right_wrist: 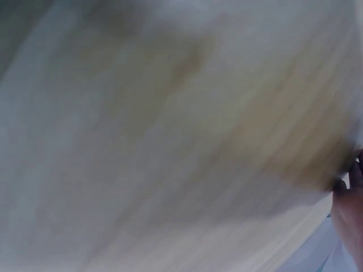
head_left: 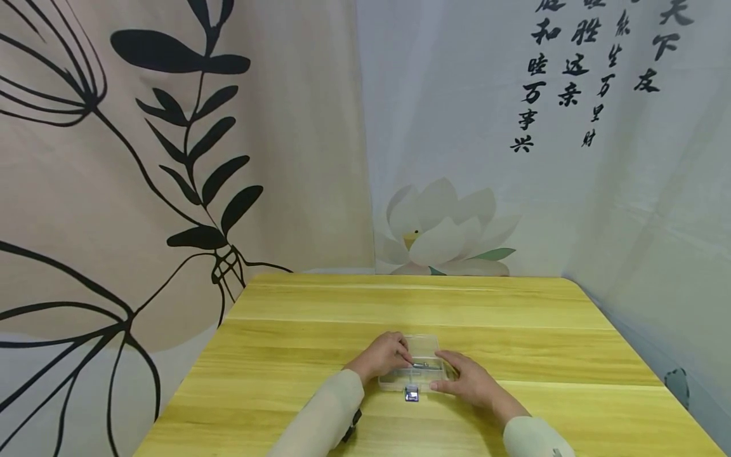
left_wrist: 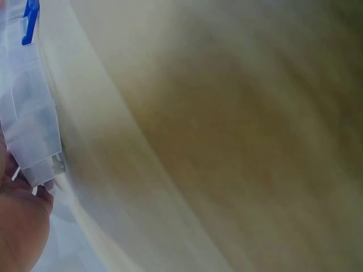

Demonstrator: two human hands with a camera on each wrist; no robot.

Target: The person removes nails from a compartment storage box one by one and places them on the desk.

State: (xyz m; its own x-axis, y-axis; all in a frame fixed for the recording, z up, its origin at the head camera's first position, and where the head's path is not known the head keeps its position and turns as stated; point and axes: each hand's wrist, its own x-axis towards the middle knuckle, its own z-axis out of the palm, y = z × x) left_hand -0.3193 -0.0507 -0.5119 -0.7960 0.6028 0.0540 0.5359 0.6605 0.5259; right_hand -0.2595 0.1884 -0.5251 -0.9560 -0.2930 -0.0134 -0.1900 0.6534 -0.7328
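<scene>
A clear plastic compartment box sits on the table with its see-through lid raised at the back. A blue latch hangs at its front; the latch also shows in the left wrist view. My left hand reaches over the box's left part, fingers bent down at a small silvery metal piece. Whether they pinch it is too small to tell. My right hand grips the box's right end, thumb in front and fingers behind. In the right wrist view only part of the right hand shows.
The wooden table extends around the box on every side. Printed curtains hang behind and beside the table. A dark band sits at the left sleeve.
</scene>
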